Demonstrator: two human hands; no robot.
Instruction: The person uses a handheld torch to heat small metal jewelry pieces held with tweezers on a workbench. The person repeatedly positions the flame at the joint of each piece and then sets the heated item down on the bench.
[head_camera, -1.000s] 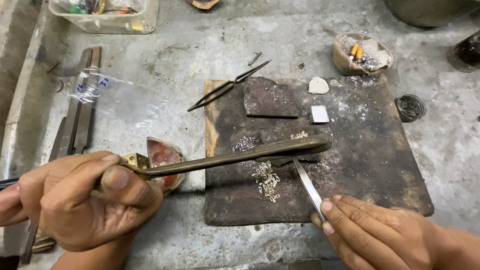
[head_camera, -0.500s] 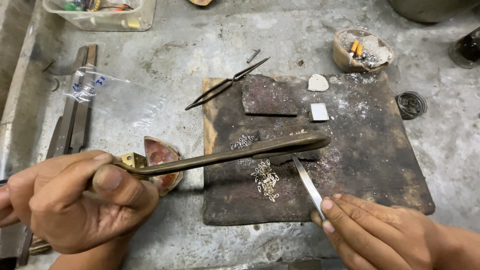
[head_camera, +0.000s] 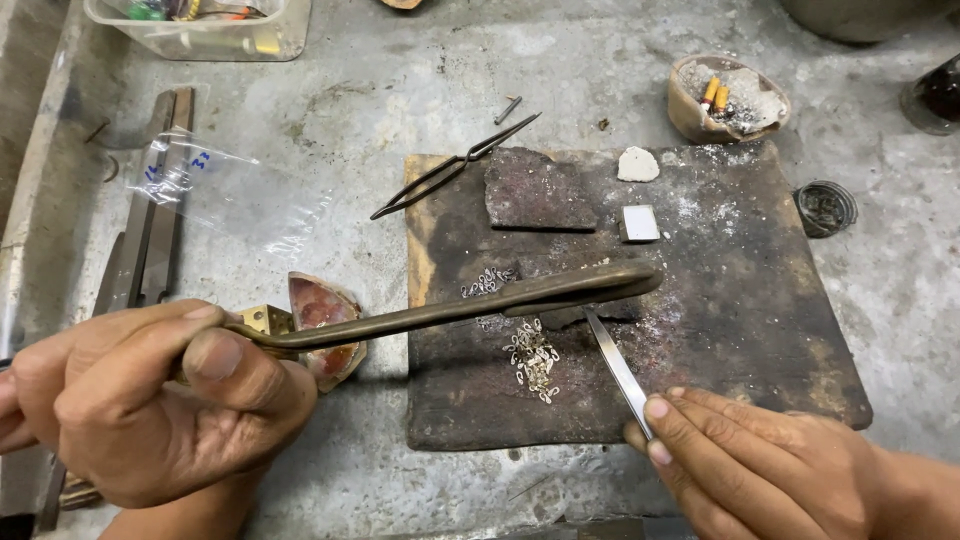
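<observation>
a dusty grey worktop (head_camera: 420, 80) carries a charred soldering block (head_camera: 740, 300) — small silver links (head_camera: 533, 357) lie mid-block. left hand (head_camera: 140, 400) grips the long blowpipe (head_camera: 450, 307), right hand (head_camera: 745, 465) pinches tweezers (head_camera: 618, 368); soldering seems in hand, next calling for steady aim at the links.

I see a dark charred soldering board (head_camera: 760, 330), silvery small metal links (head_camera: 533, 360), a brown-bronze long torch pipe (head_camera: 450, 310), and a grey worktop (head_camera: 420, 90).
</observation>
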